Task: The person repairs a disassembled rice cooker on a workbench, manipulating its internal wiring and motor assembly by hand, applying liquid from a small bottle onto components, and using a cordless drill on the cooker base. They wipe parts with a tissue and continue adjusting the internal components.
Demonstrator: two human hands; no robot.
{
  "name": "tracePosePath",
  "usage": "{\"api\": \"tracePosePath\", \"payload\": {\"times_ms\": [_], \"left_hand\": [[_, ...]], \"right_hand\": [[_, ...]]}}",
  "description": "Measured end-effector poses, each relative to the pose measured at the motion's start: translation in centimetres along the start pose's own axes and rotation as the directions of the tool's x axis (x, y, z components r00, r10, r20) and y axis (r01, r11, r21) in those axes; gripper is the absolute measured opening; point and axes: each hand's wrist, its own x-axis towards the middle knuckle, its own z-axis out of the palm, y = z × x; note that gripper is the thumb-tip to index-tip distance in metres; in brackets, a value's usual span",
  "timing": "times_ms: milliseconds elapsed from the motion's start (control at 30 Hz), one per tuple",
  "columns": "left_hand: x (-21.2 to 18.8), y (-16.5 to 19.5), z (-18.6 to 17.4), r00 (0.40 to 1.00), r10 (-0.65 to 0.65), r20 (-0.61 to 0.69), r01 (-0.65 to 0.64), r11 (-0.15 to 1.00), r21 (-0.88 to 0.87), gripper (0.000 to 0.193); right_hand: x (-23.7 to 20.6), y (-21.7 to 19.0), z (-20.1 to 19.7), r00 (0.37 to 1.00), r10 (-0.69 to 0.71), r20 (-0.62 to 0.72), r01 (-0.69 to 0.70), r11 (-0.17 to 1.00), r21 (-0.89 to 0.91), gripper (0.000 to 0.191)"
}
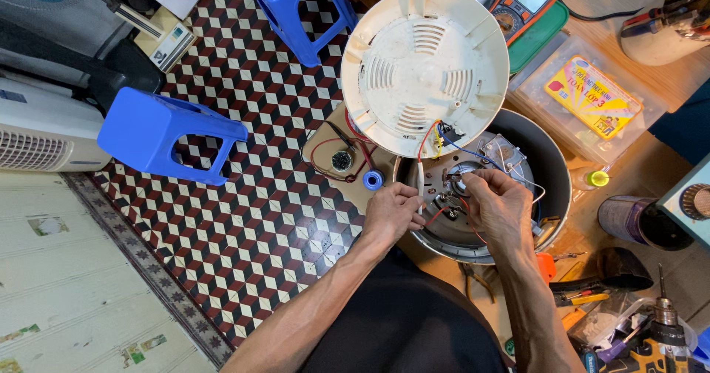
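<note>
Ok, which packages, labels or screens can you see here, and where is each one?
Multimeter: top, right of the white base; orange and grey, pale screen.
Clear plastic packet: right of the cooker body; yellow and red label.
White device: upper left on the floor; small display panel.

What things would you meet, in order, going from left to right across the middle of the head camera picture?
White air conditioner unit → tipped blue stool → small blue tape roll → left hand → right hand → metal cooker body → dark can.
</note>
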Motion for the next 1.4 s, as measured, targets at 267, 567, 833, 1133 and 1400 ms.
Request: {"api": "tracePosePath", "payload": {"times_ms": [267,567,833,1133,1400], "left_hand": [[1.1,-0.2,0.6,0.995,-0.089,0.035,0.090,0.996,-0.023,0.024],[-0.3,-0.4,0.7,0.998,-0.042,-0.049,0.042,0.999,-0.002,0.021],[-0.6,0.2,0.9,0.997,-0.051,-0.050,0.049,0.998,-0.045,0.022],[-1.0,0.0,0.7,0.998,-0.021,-0.051,0.019,0.999,-0.051,0.021],[-1.0,-0.4,0.6,0.999,-0.015,-0.051,0.011,0.997,-0.078,0.021]], "right_hand": [[0.3,0.7,0.5,0.999,-0.014,0.033,0.015,0.999,-0.028,0.020],[-0.1,0.0,0.5,0.999,0.010,0.030,-0.008,0.997,-0.076,0.022],[-0.4,-1.0,0.4,1.000,-0.003,0.025,0.005,0.994,-0.112,0.021],[-0.5,-1.0,0.3,1.000,-0.006,0.020,0.008,0.993,-0.121,0.020],[-0.1,-0.4,0.2,1.000,-0.013,0.029,0.015,0.997,-0.075,0.020]]}}
